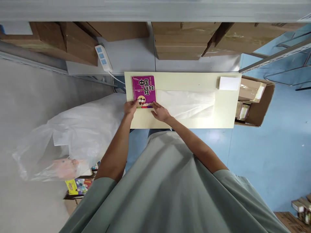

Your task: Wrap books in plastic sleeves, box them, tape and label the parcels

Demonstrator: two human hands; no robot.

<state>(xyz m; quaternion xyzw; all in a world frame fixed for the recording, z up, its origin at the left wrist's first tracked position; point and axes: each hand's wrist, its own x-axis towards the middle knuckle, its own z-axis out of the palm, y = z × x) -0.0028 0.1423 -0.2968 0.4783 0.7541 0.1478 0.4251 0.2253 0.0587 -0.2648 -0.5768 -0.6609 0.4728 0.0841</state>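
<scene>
A purple book [150, 94] with large Chinese characters and small cartoon figures on its cover lies on the left part of a pale yellow board [225, 119]. My left hand [130, 107] grips the book's lower left corner, thumb over the cover. At the lower right corner, the fingertips of my right hand [160, 112] touch the book, with fingers stretched out and thumb apart. A flat white translucent plastic bag or film [189, 102] lies right beside the book. Whatever is under the book is hidden.
A white block-like stack [228, 83] sits at the board's upper right. An open carton [267, 103] holding packages stands to the right. Cardboard boxes [179, 45] and a power strip [104, 59] are on the shelf behind. At left is a large clear plastic bag [80, 129].
</scene>
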